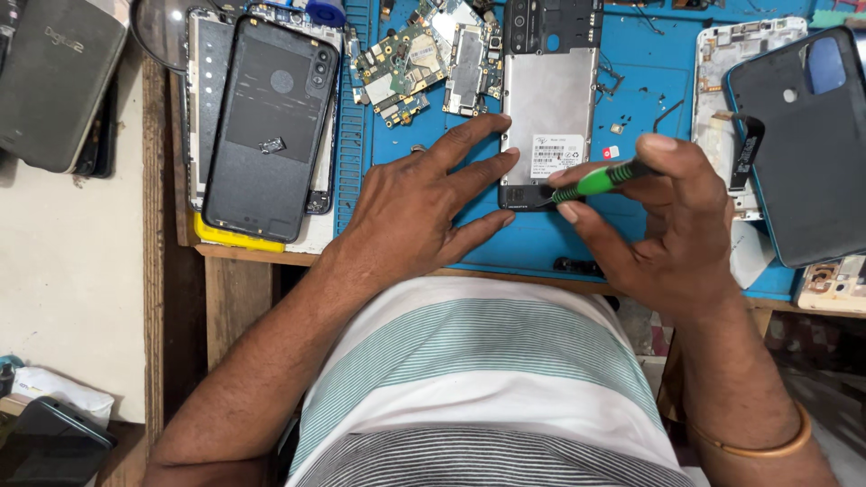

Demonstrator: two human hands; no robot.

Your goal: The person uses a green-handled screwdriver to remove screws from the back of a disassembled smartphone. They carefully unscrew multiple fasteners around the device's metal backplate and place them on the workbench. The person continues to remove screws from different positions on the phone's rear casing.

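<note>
An opened phone body [550,99] with a bare metal plate and a white sticker lies on the blue work mat [649,81]. My left hand [419,203] rests flat on the mat with fingers spread, its fingertips touching the phone's lower left edge. My right hand [672,225] grips a green-handled screwdriver [600,180], whose tip points at the phone's black bottom end.
Loose circuit boards [424,63] lie on the mat left of the phone. A dark phone back cover [271,126] sits on other parts at the left. Another dark back cover [807,144] and a white frame [722,81] lie at the right. A grey case [54,81] rests far left.
</note>
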